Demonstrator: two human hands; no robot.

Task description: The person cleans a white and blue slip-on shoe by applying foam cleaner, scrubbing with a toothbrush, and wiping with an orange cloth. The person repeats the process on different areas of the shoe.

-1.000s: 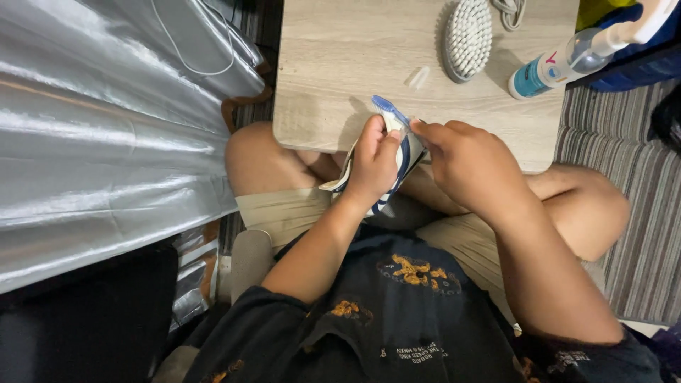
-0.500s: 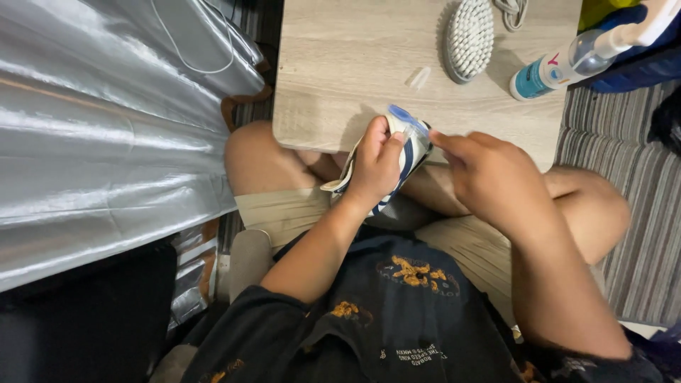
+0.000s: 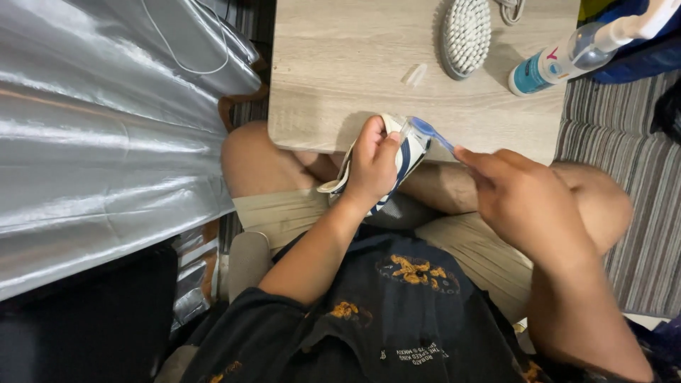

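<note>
— What were your hands doing at that moment?

— Your left hand was clamped around a white shoe with dark blue stripes, fingers curled over its upper edge, thumb on the near side. You held it above your lap, just past the near edge of the wooden table. Your right hand was pinching the handle of a blue toothbrush between thumb and fingertips, its head touching the top of the shoe.

— Had anything changed from a second before?

— Yes. A second earlier your right hand sat close against the shoe, nearly touching your left. Half a second earlier it had begun sliding away to your right. At this moment it was further out still, so more of the brush handle showed between the two hands. Your left hand and the shoe had hardly moved.

— And beyond your hands?

— An oval white scrub brush lay bristles up, and beyond your right hand a teal spray bottle lay on its side, as before. Silver sheeting hung at your left.
</note>
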